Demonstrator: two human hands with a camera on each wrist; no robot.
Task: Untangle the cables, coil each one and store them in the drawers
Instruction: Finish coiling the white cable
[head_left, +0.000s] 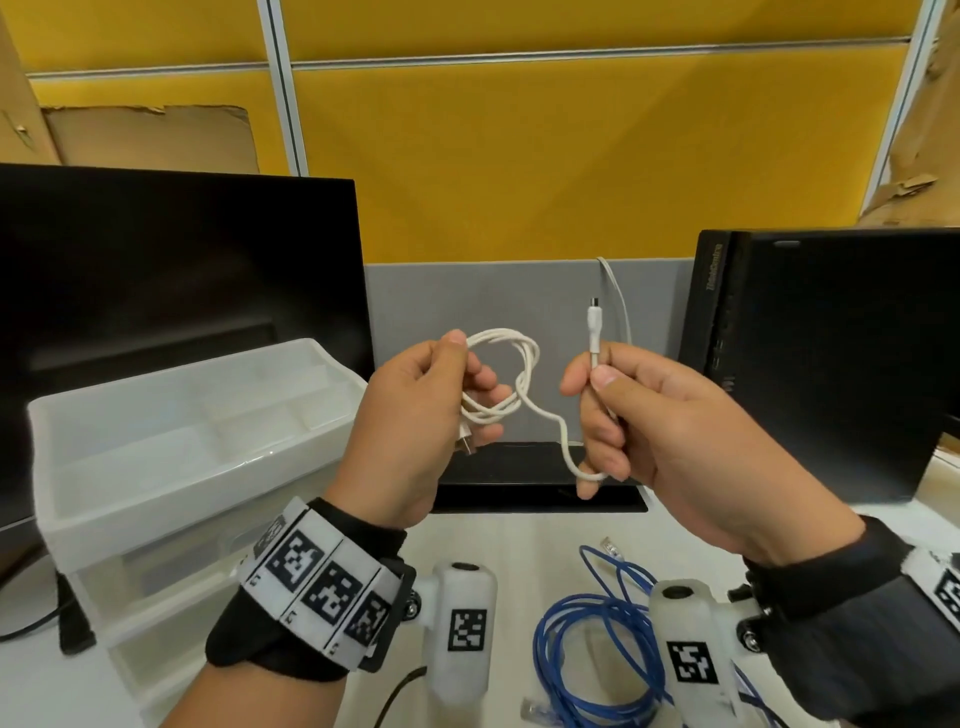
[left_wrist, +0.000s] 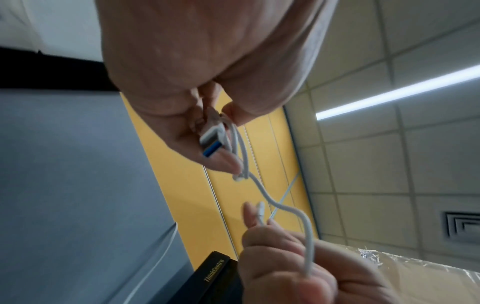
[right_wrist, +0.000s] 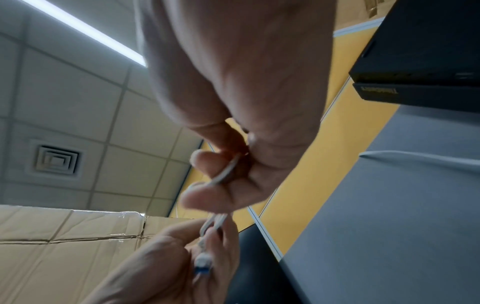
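white cable (head_left: 524, 395) partly hidden inside both fists, USB plug (head_left: 466, 444) mostly behind left hand (head_left: 410, 415), blue cable (head_left: 597, 649) cut off at bottom edge & behind wrist cam, right-wrist view blurred around plug (right_wrist: 203, 259), drawers (head_left: 171, 441) lower part cut off by edge

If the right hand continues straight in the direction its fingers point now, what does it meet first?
The right hand points toward the left hand, which holds the coiled part of the white USB cable. It would probably meet those loops first, then the left hand's fingers; depth between them is unclear.
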